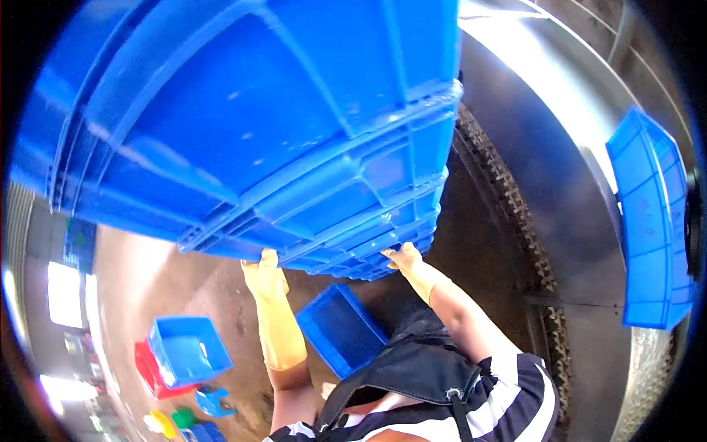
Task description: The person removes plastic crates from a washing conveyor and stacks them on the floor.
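Note:
A tall stack of blue plastic crates (317, 158) fills the upper part of the view, looming close in front of me. My left hand (266, 278), in a yellow rubber glove, is closed on a lower rim of the stack, its fingertips partly hidden by the plastic. Further right, my right hand (407, 259), also gloved in yellow, grips a crate edge lower in the stack. Below and between my forearms, an open blue crate (313, 309) sits on the floor near my legs.
On the right, a blue crate (648, 221) rests by a metal machine (582, 258) with a chain track (508, 191). At lower left, a light blue bin (191, 353) stands on a red bin (145, 368), near several small coloured items. The brown floor (213, 283) looks stained.

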The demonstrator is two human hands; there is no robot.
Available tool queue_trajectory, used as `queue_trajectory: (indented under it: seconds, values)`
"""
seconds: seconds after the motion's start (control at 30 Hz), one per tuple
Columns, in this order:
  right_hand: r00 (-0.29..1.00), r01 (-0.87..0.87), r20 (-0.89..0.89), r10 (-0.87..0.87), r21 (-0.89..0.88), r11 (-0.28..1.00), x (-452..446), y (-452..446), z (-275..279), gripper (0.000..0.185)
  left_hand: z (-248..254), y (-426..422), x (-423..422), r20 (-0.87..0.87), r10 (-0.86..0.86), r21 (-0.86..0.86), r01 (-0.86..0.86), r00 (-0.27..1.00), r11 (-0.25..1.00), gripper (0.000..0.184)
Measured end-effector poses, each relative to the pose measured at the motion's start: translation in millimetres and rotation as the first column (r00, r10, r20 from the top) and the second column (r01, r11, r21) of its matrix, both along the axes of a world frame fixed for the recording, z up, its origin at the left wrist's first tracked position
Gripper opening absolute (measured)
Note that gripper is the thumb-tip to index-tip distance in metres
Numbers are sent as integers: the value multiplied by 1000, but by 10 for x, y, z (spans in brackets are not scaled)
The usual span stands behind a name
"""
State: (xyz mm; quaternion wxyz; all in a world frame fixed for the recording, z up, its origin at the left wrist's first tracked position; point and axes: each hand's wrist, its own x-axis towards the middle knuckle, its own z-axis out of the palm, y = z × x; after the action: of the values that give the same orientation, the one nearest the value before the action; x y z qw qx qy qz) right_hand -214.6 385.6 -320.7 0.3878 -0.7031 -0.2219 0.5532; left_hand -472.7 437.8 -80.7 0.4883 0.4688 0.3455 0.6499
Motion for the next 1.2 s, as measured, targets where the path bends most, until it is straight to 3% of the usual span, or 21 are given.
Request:
queue_trajectory:
  seconds: [0.1, 0.17, 0.23, 0.27, 0.3, 0.33, 0.37, 0.53, 0.57, 0.63, 0.7, 0.73, 0.77, 0.83, 0.9, 0.97, 1.03, 1.07, 1.13, 1.17, 1.2]
  values:
    - [986, -154, 40, 162, -158, 975, 212, 323, -194, 52, -184, 499, 131, -11, -8, -135, 6, 1000, 991, 73]
    - [995, -92, 36, 95, -72, 993, 173, 711, -202, 50, -323, 962, -28, -20, 51, -191, -54, 998, 980, 72]
    - [991, -130, 8, 133, -148, 980, 106, 1098, -473, 48, -864, 1422, -619, -330, 26, -172, -87, 944, 981, 49]
    - [990, -140, 0, 142, -159, 977, 94, 1285, -485, 49, -1115, 1713, -1043, -622, 23, -73, -87, 783, 993, 41]
    - [988, -153, -6, 154, -173, 973, 71, 1459, -508, 50, -1233, 2086, -1506, -920, 144, 153, -3, 365, 988, 37]
    - [997, -72, 5, 75, -191, 979, 196, 969, -964, 50, -1910, 1898, -1473, -710, -11, -62, -48, 704, 997, 39]
    - [992, -99, 58, 113, -201, 975, 198, 1266, -1027, 51, -1956, 2121, -1286, -626, 6, -128, -110, 780, 986, 38]
    - [977, -193, 34, 212, -292, 937, -287, 2734, -1263, 66, -1792, 3132, -1083, -800, 17, -146, -222, 600, 964, 36]
    - [976, -183, 76, 205, -231, 956, -179, 1941, -1231, 66, -1585, 1750, -797, -828, 57, -87, -227, 558, 970, 35]
    - [969, -171, 163, 188, -110, 979, -138, 511, -1629, 67, -1304, 1133, -571, -943, 37, -61, -281, 329, 958, 37]
    - [901, -44, 430, 62, -51, 998, -231, 676, -1514, 59, -1236, 1287, -432, -995, -41, -69, -319, 93, 945, 38]
    - [957, -147, 211, 199, -239, 960, -185, 815, -1456, 53, -1144, 1393, -418, -996, -86, -70, -340, -33, 938, 39]
    - [953, -149, 225, 202, -232, 961, -77, 1026, -1185, 53, -1078, 1609, -440, -982, -116, -56, -355, -149, 933, 39]
    - [976, -171, 68, 205, -340, 925, 97, 1052, -802, 50, -1045, 1712, -367, -823, 152, 134, 73, -548, 988, 28]
    - [975, -168, 94, 199, -264, 950, 75, 1037, -790, 48, -714, 1656, 34, -978, -195, -145, -429, -73, 891, 30]
    - [988, -55, 134, 73, -135, 989, 55, 980, -805, 46, -1078, 1760, -316, -999, -43, -50, -317, 29, 947, 45]
    - [983, -151, 50, 177, -328, 932, 140, 961, -713, 46, -1142, 1723, -315, -683, 4, -376, -357, 730, 855, 50]
    - [981, -170, 35, 193, -339, 925, 162, 981, -676, 45, -1303, 1767, -474, -687, -4, -378, -352, 727, 857, 50]
    - [981, -176, 19, 196, -356, 918, 156, 932, -625, 45, -1696, 1873, -932, -979, -201, -199, -351, 30, 915, 54]
    - [978, -88, 172, 117, -168, 982, 113, 912, -580, 44, -1833, 1919, -1096, -910, -217, -114, -291, -352, 950, 56]
    - [951, -25, 308, 9, 47, 999, 97, 885, -623, 42, -1854, 1955, -1177, -917, -200, -102, -282, -346, 954, 56]
